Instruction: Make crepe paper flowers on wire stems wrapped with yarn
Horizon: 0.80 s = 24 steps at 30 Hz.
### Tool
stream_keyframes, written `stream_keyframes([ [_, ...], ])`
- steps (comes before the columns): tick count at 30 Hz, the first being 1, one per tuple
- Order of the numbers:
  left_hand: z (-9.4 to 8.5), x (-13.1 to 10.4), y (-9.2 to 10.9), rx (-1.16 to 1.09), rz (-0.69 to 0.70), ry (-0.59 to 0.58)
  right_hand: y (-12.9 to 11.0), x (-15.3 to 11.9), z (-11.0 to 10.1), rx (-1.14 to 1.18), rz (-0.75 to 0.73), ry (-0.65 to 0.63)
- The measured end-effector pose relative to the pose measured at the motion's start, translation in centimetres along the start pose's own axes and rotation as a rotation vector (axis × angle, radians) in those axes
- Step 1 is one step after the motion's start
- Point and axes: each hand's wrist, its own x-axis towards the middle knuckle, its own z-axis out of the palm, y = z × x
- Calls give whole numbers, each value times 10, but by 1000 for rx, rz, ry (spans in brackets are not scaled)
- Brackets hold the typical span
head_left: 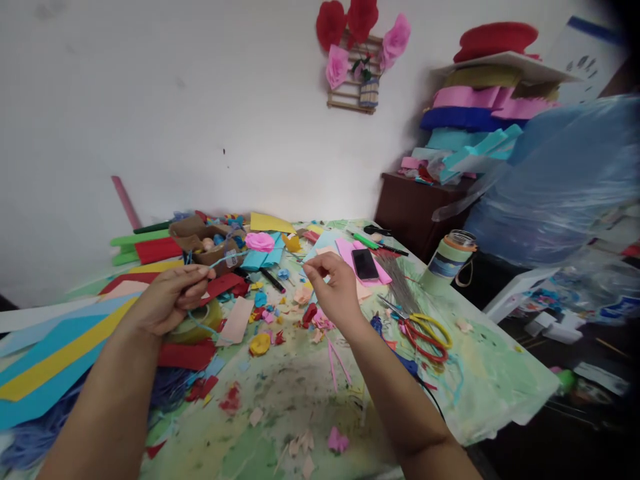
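Observation:
My left hand (183, 297) is closed, pinching a light blue paper strip (227, 259) that runs right toward a pink paper flower (260, 241). Another length of the strip hangs below that hand, in front of a roll of tape (197, 323). My right hand (330, 283) is raised over the middle of the table with thumb and forefinger pressed together. Something thin shows at those fingertips, pointing toward the flower; whether it is the flower's stem I cannot tell.
Paper scraps litter the table (280, 427). On the right lie scissors (425, 337), thin wires (400, 283), a phone (365, 265) and a bottle (447, 260) near the edge. Coloured paper sheets (65, 353) cover the left, and a cardboard box (193, 233) stands behind.

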Motion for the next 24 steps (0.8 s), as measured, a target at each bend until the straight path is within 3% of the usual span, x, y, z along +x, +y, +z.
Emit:
stream_keyframes([
  [7,20,-6,-2,95,22,-35,-8,-17,20,-131,-133,-116],
  [15,50,-19,-8,219,53,-99,-12,-39,53,-280,-196,-535],
  [24,56,-22,-10,243,36,-233,-6,-34,48,-313,-200,-431],
])
